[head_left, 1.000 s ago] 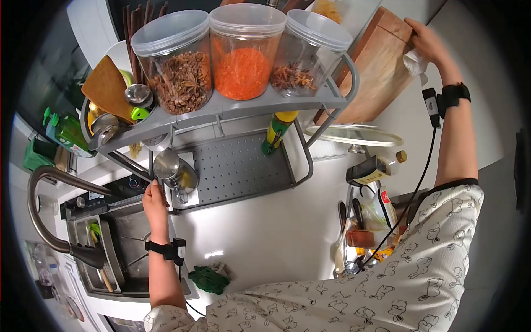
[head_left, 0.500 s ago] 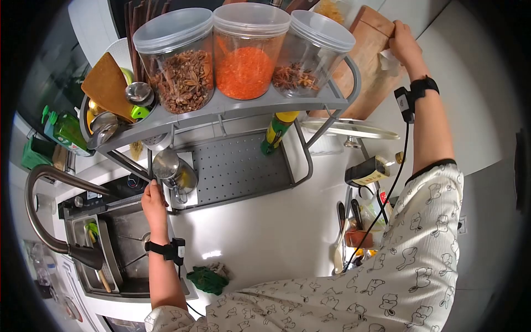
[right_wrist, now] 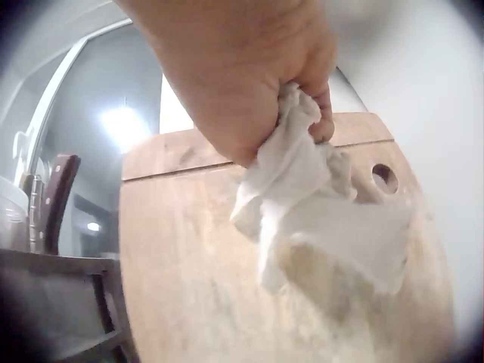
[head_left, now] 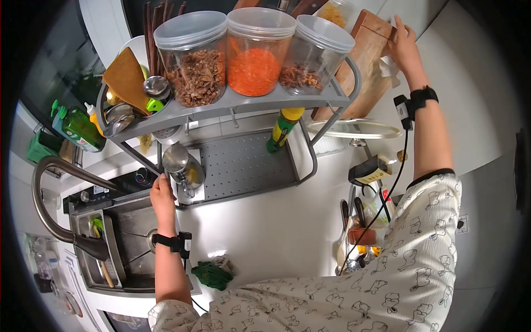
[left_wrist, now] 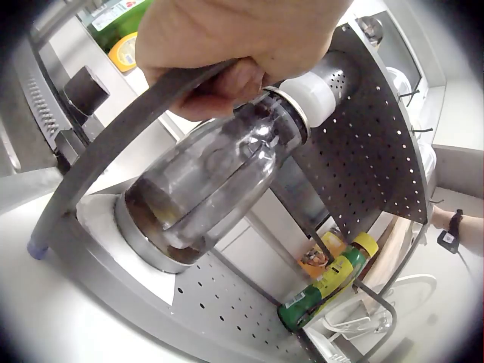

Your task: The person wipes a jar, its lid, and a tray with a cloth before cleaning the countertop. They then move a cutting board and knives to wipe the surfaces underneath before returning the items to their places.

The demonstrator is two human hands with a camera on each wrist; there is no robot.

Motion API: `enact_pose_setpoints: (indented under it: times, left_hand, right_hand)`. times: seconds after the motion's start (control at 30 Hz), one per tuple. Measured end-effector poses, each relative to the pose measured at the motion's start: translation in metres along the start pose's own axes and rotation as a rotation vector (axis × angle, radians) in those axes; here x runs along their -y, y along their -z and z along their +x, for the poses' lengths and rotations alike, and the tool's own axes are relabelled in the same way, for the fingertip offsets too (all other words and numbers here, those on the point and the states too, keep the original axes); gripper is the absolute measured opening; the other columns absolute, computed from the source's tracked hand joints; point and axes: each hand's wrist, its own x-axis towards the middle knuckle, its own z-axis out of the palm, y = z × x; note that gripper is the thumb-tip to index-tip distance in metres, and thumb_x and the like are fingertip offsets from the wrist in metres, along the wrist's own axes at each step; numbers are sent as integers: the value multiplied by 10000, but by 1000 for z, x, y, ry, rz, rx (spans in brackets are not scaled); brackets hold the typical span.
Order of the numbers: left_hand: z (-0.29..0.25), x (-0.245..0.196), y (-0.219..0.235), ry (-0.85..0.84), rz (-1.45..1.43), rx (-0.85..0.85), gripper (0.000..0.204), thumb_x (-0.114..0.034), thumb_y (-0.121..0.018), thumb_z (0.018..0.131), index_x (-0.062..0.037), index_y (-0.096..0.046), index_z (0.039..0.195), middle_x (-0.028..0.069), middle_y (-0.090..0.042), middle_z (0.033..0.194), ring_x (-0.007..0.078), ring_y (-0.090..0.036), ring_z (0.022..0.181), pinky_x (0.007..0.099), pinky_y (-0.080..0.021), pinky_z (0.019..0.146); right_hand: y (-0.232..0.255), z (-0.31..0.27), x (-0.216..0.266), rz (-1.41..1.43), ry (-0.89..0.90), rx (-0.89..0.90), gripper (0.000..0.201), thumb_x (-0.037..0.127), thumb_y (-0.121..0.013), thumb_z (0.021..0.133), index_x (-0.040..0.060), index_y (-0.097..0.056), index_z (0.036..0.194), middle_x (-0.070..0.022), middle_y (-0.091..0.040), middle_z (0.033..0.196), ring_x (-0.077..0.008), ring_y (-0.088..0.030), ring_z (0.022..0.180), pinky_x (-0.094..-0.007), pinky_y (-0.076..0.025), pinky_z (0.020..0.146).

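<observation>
1. Gripping the grey rack (head_left: 243, 166) at near left, the left hand (head_left: 162, 198) is curling its fingers.
2. The right hand (head_left: 406, 50) is clutching a crumpled white cloth (right_wrist: 291, 197) at the wooden board (head_left: 362, 66), far right.

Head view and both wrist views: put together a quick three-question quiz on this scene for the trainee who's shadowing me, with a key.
1. Multiple choice: what does the left hand grip?
a) the faucet
b) the rack
c) the glass lid
2. True or false: the contents of the middle jar are green.
3. Short answer: what does the right hand hold in front of the cutting board?

Key:
1. b
2. False; they are orange-red.
3. A white cloth.
</observation>
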Motion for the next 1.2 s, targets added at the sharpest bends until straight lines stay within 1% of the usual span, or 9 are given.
enact_pose_setpoints:
  times: [0.27, 0.37, 0.43, 0.47, 0.53, 0.63, 0.67, 1.1, 1.2]
  left_hand:
    - [0, 1, 1, 5, -9, 32, 364, -347, -458, 951, -91, -469, 693, -43, -384, 561, 51, -360, 453, 225, -324, 414]
    - [1, -1, 1, 22, 8, 24, 373, -356, -455, 952, -91, -466, 690, -41, -383, 560, 54, -360, 451, 227, -327, 415]
    - [5, 5, 4, 8, 7, 53, 367, -365, -449, 953, -100, -470, 700, -47, -372, 556, 56, -344, 446, 223, -319, 414]
    - [6, 8, 6, 10, -25, 83, 361, -365, -447, 953, -109, -467, 700, -52, -363, 553, 55, -333, 443, 220, -310, 413]
    - [6, 8, 6, 7, -41, 124, 351, -378, -440, 954, -133, -460, 704, -66, -334, 541, 49, -305, 435, 216, -286, 410]
    - [5, 2, 5, 47, -11, 111, 354, -390, -440, 952, -140, -457, 702, -69, -326, 535, 46, -304, 431, 218, -287, 409]
    - [7, 6, 6, 46, 5, 112, 347, -401, -443, 946, -144, -462, 715, -72, -328, 540, 42, -309, 437, 217, -293, 412]
    - [8, 5, 5, 17, 49, 101, 352, -394, -440, 948, -140, -456, 704, -73, -346, 538, 43, -325, 447, 219, -298, 414]
    - [7, 3, 5, 23, 45, 99, 358, -379, -448, 944, -107, -468, 713, -55, -377, 548, 55, -354, 461, 231, -321, 422]
  right_hand:
    - [38, -62, -3, 77, 19, 119, 559, 165, -610, 819, 142, -405, 1338, -148, -436, 1320, -356, -557, 1033, -411, -462, 898]
    - [42, -87, -14, 74, 14, 362, 462, 155, -596, 842, 104, -483, 1287, -116, -512, 1283, -288, -588, 997, -357, -469, 858]
    - [47, -108, -2, 316, 66, 844, 402, 156, -575, 850, 72, -526, 1240, -139, -575, 1211, -291, -592, 997, -332, -456, 879]
    - [38, -116, 2, 323, 63, 847, 402, 156, -575, 850, 72, -526, 1240, -139, -575, 1211, -291, -592, 997, -332, -456, 879]
    - [16, -131, 10, 368, 169, 1106, 363, 176, -547, 861, 57, -552, 1204, -139, -605, 1159, -295, -584, 1011, -324, -453, 878]
    - [8, -143, 37, 266, 180, 1163, 338, 179, -513, 864, 66, -573, 1178, -137, -640, 1073, -290, -592, 972, -337, -454, 857]
    - [16, -136, 50, 200, 183, 1337, 338, 152, -497, 854, 82, -578, 1175, -132, -647, 1031, -284, -602, 932, -355, -458, 831]
    - [-14, -145, 36, 243, 98, 1521, 300, 127, -557, 797, 49, -622, 1080, -104, -660, 952, -237, -603, 839, -348, -477, 751]
    - [13, -145, 39, 381, 37, 1147, 261, 166, -622, 813, 57, -621, 1050, -97, -641, 928, -231, -600, 818, -342, -482, 729]
